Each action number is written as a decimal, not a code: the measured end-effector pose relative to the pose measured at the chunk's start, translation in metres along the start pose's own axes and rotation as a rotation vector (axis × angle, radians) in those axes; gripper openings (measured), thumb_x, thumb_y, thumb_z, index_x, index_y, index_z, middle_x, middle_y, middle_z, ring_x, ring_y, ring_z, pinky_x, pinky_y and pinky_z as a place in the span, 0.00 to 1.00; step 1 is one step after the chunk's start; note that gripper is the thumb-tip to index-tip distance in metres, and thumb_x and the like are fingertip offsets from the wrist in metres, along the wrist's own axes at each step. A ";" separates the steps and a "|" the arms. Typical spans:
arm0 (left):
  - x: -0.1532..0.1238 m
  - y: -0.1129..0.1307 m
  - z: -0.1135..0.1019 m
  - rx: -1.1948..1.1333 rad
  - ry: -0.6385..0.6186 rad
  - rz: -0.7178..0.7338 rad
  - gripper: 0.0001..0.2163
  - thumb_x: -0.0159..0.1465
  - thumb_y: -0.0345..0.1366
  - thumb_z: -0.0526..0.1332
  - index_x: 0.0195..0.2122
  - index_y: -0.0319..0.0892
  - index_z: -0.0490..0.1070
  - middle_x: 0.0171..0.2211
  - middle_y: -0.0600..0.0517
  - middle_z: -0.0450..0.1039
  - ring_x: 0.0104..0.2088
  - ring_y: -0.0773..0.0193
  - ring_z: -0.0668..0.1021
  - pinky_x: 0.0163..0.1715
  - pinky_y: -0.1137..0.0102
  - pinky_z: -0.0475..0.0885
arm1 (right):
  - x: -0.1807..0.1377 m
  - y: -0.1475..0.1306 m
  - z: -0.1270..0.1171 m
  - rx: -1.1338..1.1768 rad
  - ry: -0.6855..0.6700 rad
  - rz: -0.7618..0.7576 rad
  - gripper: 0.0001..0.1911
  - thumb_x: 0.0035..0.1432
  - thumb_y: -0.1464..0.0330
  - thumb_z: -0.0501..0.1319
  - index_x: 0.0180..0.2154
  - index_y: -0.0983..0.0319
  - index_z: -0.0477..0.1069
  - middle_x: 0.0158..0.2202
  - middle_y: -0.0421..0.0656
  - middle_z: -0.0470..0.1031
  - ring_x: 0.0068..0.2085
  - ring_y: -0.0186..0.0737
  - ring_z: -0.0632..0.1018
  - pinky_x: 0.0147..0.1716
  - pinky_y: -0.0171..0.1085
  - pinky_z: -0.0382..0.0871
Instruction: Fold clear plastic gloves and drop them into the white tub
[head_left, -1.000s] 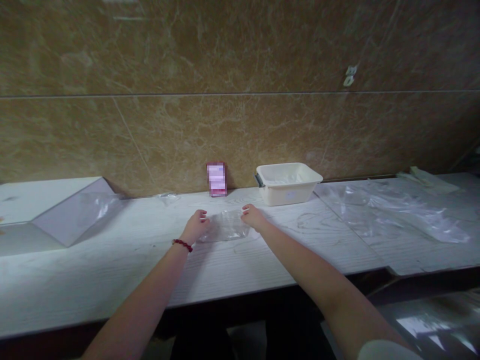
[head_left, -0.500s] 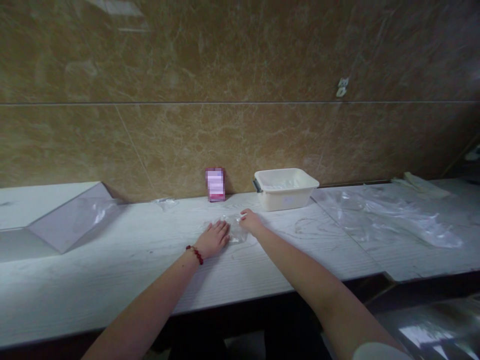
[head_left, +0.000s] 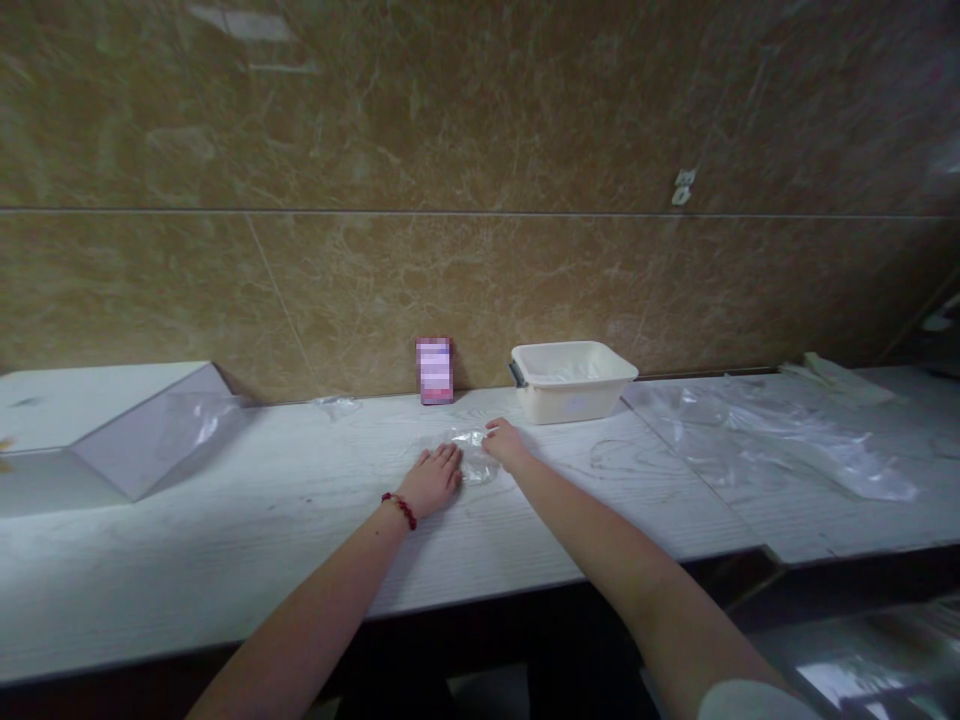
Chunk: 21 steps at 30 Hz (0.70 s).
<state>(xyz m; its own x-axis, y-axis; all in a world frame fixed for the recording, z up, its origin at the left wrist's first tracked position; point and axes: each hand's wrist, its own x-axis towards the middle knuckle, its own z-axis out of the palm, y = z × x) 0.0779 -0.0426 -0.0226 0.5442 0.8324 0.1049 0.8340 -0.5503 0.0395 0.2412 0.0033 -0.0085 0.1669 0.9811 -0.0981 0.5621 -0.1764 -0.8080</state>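
Pressing flat on a clear bag (head_left: 474, 462), the left hand (head_left: 433, 480) lies palm down with fingers spread, its grip released. That flat palm seems to pin the thin film so it cannot slide or curl on the tabletop (head_left: 225, 540). The right hand (head_left: 506, 445) sits at the bag's far right edge with its fingers curled over the film. Whether its grip pinches the plastic or only rests on it, I cannot tell. The bag lies between the two hands, near the middle of the tabletop, just in front of a white tub (head_left: 574, 378). A red bracelet (head_left: 399, 508) circles the left wrist.

The tub stands against the wall (head_left: 480, 280), near the right hand, probably kept there for easy reach. Beside it a small pink card (head_left: 434, 370) leans upright on the wall. Loose clear sheets (head_left: 780, 440) are spread well apart to the right. A slanted panel (head_left: 150, 435) wrapped in film rests at the left, with a small scrap (head_left: 335, 405) of plastic near it.

No writing can be read: the card's face is blurred, and a faint mark on the tub's front is too small to make out.
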 end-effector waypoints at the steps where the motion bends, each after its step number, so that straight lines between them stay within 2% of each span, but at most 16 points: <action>1: 0.000 -0.001 0.001 -0.003 0.002 0.001 0.22 0.62 0.38 0.40 0.55 0.35 0.52 0.56 0.42 0.51 0.56 0.56 0.55 0.51 0.57 0.50 | -0.002 -0.001 -0.003 0.033 0.004 0.019 0.16 0.42 0.76 0.56 0.37 0.60 0.61 0.30 0.38 0.71 0.28 0.30 0.72 0.23 0.27 0.61; 4: 0.001 -0.005 0.005 -0.008 0.019 -0.001 0.22 0.62 0.38 0.40 0.56 0.36 0.50 0.56 0.43 0.50 0.56 0.56 0.54 0.51 0.57 0.50 | -0.012 0.000 -0.016 0.111 0.045 0.009 0.15 0.44 0.72 0.56 0.38 0.61 0.61 0.34 0.40 0.70 0.29 0.29 0.72 0.23 0.26 0.61; 6: 0.000 -0.005 0.006 -0.009 0.028 0.004 0.22 0.62 0.38 0.41 0.56 0.36 0.50 0.56 0.43 0.50 0.56 0.55 0.54 0.51 0.56 0.50 | -0.021 0.005 -0.023 0.108 0.026 0.008 0.14 0.45 0.69 0.56 0.38 0.61 0.60 0.32 0.40 0.70 0.28 0.28 0.71 0.22 0.26 0.61; 10: -0.001 -0.005 0.007 0.024 0.037 0.010 0.22 0.62 0.39 0.41 0.56 0.37 0.51 0.56 0.44 0.50 0.56 0.55 0.54 0.51 0.56 0.49 | -0.042 0.014 -0.027 -0.042 -0.192 0.040 0.17 0.48 0.64 0.56 0.42 0.61 0.58 0.23 0.38 0.70 0.21 0.29 0.69 0.20 0.28 0.60; 12: -0.001 -0.004 0.006 0.059 0.040 0.011 0.22 0.62 0.40 0.41 0.56 0.37 0.51 0.56 0.44 0.50 0.56 0.55 0.54 0.51 0.56 0.50 | -0.051 0.014 -0.026 -0.210 -0.196 -0.055 0.18 0.48 0.65 0.57 0.42 0.61 0.59 0.24 0.40 0.71 0.24 0.32 0.71 0.23 0.30 0.62; 16: -0.002 -0.003 0.005 0.103 0.047 0.017 0.22 0.62 0.40 0.41 0.56 0.37 0.51 0.56 0.44 0.51 0.56 0.55 0.55 0.51 0.57 0.52 | -0.061 -0.002 -0.022 -0.599 -0.023 -0.321 0.12 0.51 0.73 0.53 0.40 0.64 0.63 0.36 0.49 0.70 0.38 0.39 0.71 0.36 0.36 0.61; 18: -0.003 -0.003 0.005 0.112 0.058 0.021 0.22 0.62 0.40 0.41 0.55 0.37 0.52 0.56 0.44 0.51 0.56 0.55 0.55 0.51 0.57 0.51 | -0.060 -0.013 -0.012 -0.638 -0.002 -0.448 0.12 0.54 0.74 0.47 0.41 0.65 0.62 0.40 0.50 0.68 0.43 0.39 0.69 0.41 0.36 0.59; 21: -0.003 -0.003 0.006 0.122 0.063 0.034 0.21 0.61 0.38 0.42 0.54 0.37 0.54 0.56 0.43 0.51 0.55 0.55 0.55 0.51 0.57 0.51 | -0.053 -0.021 0.011 -0.614 -0.116 -0.550 0.16 0.56 0.74 0.44 0.46 0.65 0.60 0.45 0.49 0.67 0.46 0.36 0.67 0.43 0.35 0.58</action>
<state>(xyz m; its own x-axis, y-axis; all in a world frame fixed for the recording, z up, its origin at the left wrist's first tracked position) 0.0740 -0.0427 -0.0289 0.5690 0.8052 0.1668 0.8219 -0.5631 -0.0858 0.2112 -0.0442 0.0073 -0.3260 0.9362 0.1318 0.8868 0.3511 -0.3007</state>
